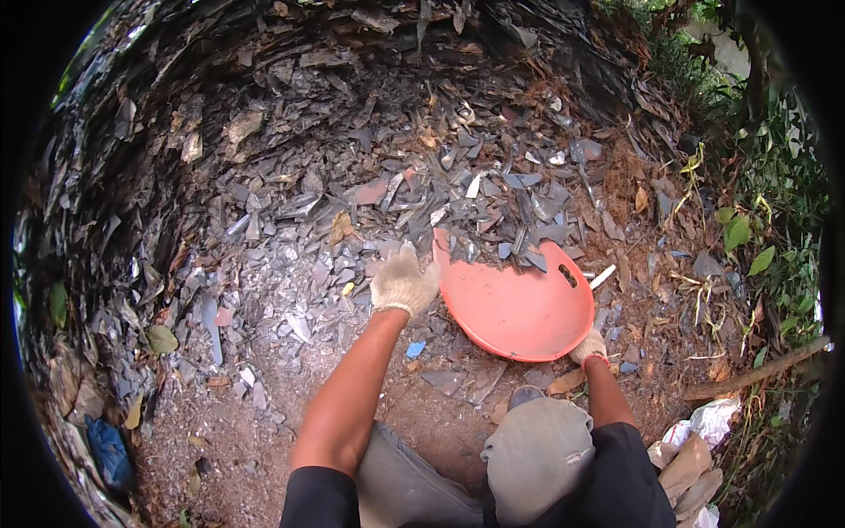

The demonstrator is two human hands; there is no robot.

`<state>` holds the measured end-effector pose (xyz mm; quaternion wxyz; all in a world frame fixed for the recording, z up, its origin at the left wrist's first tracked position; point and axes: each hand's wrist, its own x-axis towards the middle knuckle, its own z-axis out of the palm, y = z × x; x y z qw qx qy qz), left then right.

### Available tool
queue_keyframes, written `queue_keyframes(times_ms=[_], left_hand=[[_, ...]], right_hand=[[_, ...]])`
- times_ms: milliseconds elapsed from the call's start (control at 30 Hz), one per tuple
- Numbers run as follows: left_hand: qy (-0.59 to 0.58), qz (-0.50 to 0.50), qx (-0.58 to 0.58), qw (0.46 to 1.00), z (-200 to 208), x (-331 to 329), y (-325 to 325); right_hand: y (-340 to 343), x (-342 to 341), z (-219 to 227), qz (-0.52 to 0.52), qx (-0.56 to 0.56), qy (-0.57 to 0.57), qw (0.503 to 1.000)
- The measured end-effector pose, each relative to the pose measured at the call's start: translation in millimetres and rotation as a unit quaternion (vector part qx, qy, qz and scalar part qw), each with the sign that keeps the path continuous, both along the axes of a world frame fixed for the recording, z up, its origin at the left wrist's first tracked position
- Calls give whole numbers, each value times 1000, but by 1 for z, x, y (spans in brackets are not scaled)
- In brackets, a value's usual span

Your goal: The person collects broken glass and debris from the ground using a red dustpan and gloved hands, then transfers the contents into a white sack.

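Note:
A shallow orange plastic pan (pixel 519 308) with a slot handle and a broken, open far edge sits tilted against the heap of shards. Gripping its lower right rim is my right hand (pixel 591 345), in a knitted off-white glove; most of its fingers are hidden by the pan. My left hand (pixel 403 282), gloved alike, is just left of the pan with fingers apart, low over small shards. Dark, flat, sharp-edged shards (pixel 537 207) lie against the pan's far edge, a few over its lip.
A high bank of layered shards (pixel 290 79) rises ahead and left. At right are green plants (pixel 783 202), a thick stick (pixel 757 370) and a white handle-like piece (pixel 603 276) beside the pan. A crumpled white bag (pixel 713 421) and blue plastic (pixel 108 451) lie nearer.

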<state>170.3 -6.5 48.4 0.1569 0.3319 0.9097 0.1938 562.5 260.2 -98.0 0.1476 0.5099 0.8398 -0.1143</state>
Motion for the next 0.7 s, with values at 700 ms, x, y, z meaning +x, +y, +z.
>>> queue_keyframes(times_ms=[700], left_hand=[[22,-61,-142,988,-65,-57,-82]], right_hand=[[126,-60,61,-321,-34,164,932]])
